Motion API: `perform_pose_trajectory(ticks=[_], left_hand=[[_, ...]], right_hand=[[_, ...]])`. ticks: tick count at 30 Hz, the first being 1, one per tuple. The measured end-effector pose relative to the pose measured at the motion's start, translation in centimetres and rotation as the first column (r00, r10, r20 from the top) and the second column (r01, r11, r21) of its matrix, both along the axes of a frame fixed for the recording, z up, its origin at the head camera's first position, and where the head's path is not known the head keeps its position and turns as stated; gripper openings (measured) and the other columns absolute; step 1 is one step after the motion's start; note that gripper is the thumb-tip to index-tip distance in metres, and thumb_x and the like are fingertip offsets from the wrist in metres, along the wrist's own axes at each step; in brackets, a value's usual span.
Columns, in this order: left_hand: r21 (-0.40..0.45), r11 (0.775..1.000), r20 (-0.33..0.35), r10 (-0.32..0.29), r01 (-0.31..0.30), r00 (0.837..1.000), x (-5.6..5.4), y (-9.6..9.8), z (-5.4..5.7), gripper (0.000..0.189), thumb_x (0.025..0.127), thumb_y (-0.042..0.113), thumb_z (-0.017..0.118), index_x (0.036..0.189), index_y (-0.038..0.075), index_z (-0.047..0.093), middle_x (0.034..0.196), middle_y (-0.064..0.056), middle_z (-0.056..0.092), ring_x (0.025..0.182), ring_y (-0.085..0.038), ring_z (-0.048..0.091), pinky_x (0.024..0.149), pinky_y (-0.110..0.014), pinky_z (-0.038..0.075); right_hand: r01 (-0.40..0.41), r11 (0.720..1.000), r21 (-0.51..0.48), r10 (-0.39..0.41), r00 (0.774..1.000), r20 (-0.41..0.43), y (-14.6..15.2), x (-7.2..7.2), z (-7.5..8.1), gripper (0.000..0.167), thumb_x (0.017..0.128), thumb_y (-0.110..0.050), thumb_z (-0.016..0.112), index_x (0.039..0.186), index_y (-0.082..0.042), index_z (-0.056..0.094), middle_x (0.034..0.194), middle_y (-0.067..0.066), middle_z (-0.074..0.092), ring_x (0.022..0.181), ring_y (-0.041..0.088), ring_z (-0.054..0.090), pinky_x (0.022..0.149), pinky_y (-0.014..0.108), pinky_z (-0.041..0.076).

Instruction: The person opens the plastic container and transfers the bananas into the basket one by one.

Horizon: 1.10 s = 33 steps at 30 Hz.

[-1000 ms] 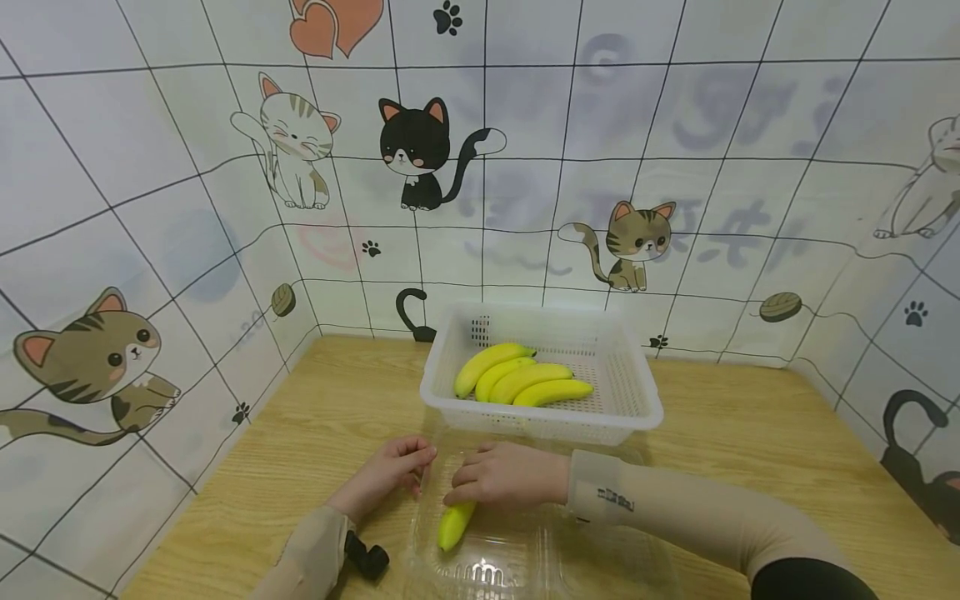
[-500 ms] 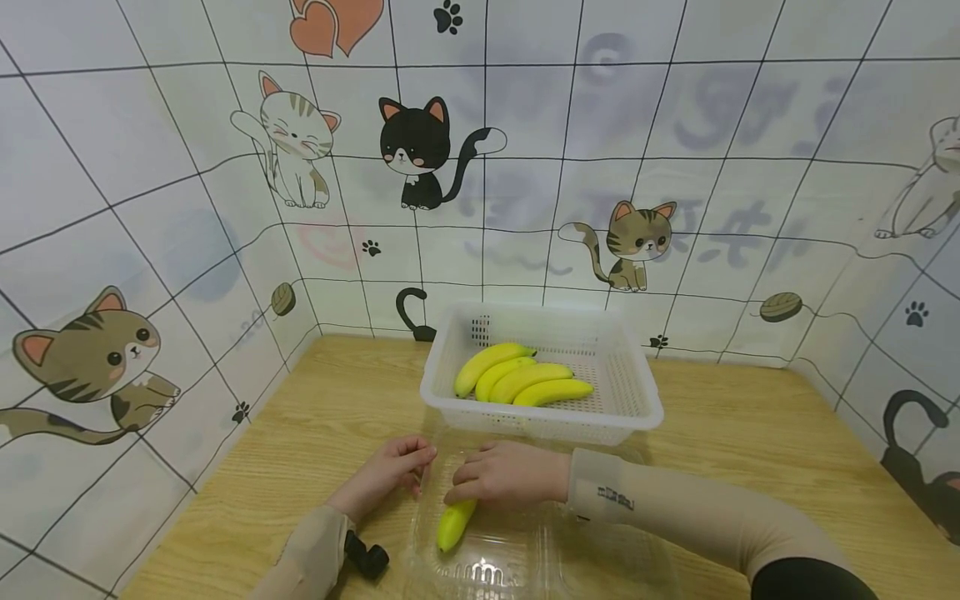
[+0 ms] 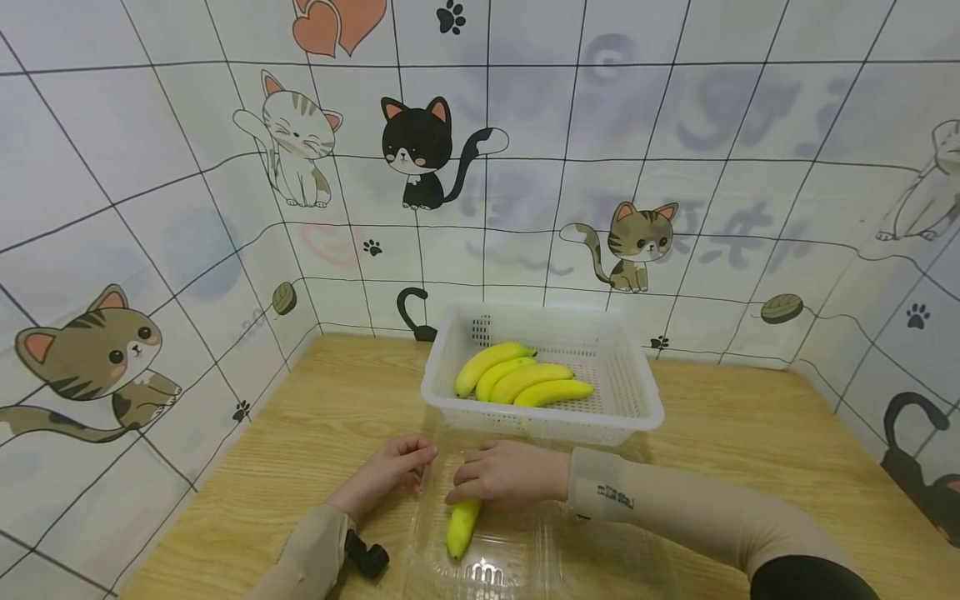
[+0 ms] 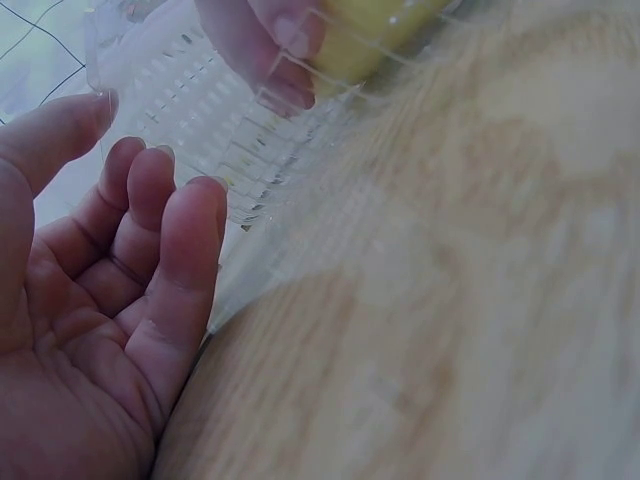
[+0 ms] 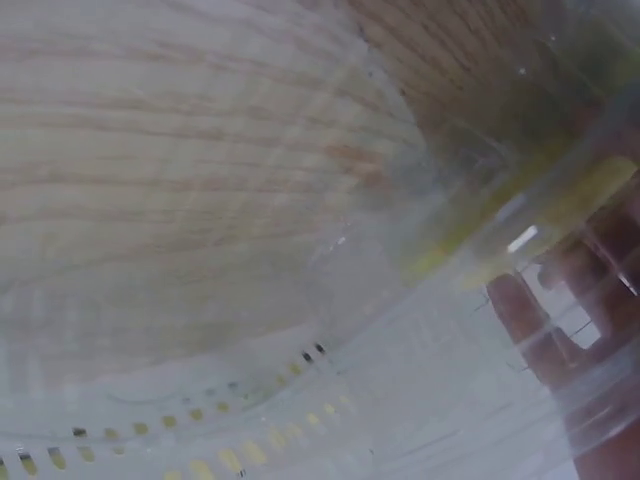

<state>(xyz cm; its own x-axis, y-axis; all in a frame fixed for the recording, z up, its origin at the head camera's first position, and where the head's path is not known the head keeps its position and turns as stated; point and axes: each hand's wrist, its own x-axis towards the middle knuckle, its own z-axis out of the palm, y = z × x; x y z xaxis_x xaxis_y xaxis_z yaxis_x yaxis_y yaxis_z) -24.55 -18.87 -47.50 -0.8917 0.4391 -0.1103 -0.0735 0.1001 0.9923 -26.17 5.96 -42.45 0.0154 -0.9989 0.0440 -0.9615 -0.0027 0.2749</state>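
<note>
A clear plastic clamshell box (image 3: 510,554) lies opened out on the table. My right hand (image 3: 504,473) reaches into its left half and grips a yellow banana (image 3: 462,533), whose near end sticks out towards me; the far end is hidden under the fingers. Through the clear wall, the left wrist view shows this banana (image 4: 370,40) and the right fingertips (image 4: 290,35). My left hand (image 3: 390,467) is at the box's left rim, its thumb and curled fingers about the thin edge. In the right wrist view, the right hand (image 5: 575,330) appears blurred behind clear plastic.
Behind the box stands a white perforated plastic basket (image 3: 630,408) holding several bananas (image 3: 525,379). The wooden table (image 3: 750,450) meets cat-patterned walls (image 3: 517,192) at the back and sides. A small black device (image 3: 367,557) is at the left wrist.
The near end of the banana has swung slightly right and towards me under my right hand. My left hand and the basket stay where they were.
</note>
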Motion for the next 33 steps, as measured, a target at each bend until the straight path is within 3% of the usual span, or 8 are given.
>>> perform_pose_trajectory(ticks=[13,23,29,33], left_hand=[[0.010,1.000,-0.006,-0.007,0.007,1.000,-0.2,-0.1,-0.5,0.037,0.098,0.031,0.058,0.098,-0.006,0.053,0.077,-0.003,0.057,0.069,-0.015,0.054,0.061,-0.028,0.051],[0.010,1.000,-0.003,-0.006,0.006,1.000,-0.4,-0.1,-0.5,0.038,0.099,0.031,0.057,0.098,-0.006,0.052,0.077,-0.002,0.057,0.069,-0.014,0.054,0.060,-0.027,0.051],[0.010,1.000,-0.023,-0.023,0.023,0.999,-0.3,-0.1,-0.4,0.039,0.100,0.029,0.056,0.099,-0.009,0.051,0.076,-0.002,0.057,0.068,-0.013,0.054,0.059,-0.026,0.051],[0.011,1.000,-0.028,-0.026,0.026,0.999,-0.2,-0.1,-0.3,0.038,0.100,0.028,0.055,0.099,-0.009,0.051,0.076,-0.003,0.057,0.069,-0.014,0.055,0.059,-0.026,0.051]], right_hand=[[0.043,0.999,-0.008,-0.043,0.999,0.029,0.2,-0.2,-0.1,0.043,0.086,-0.017,0.069,0.127,-0.029,0.061,0.115,-0.011,0.063,0.104,0.006,0.057,0.081,0.020,0.044],[0.077,0.997,0.005,-0.077,0.996,0.052,0.4,-0.3,0.3,0.041,0.085,-0.015,0.068,0.125,-0.026,0.062,0.118,-0.009,0.062,0.106,0.007,0.057,0.085,0.022,0.046],[0.068,0.998,-0.018,-0.067,0.997,0.036,0.3,-0.4,0.5,0.040,0.086,-0.018,0.071,0.124,-0.027,0.062,0.118,-0.010,0.062,0.105,0.007,0.057,0.081,0.020,0.046],[0.079,0.997,-0.021,-0.078,0.996,0.043,0.4,-0.4,1.3,0.041,0.086,-0.018,0.071,0.125,-0.027,0.062,0.119,-0.010,0.062,0.106,0.007,0.057,0.082,0.022,0.046]])
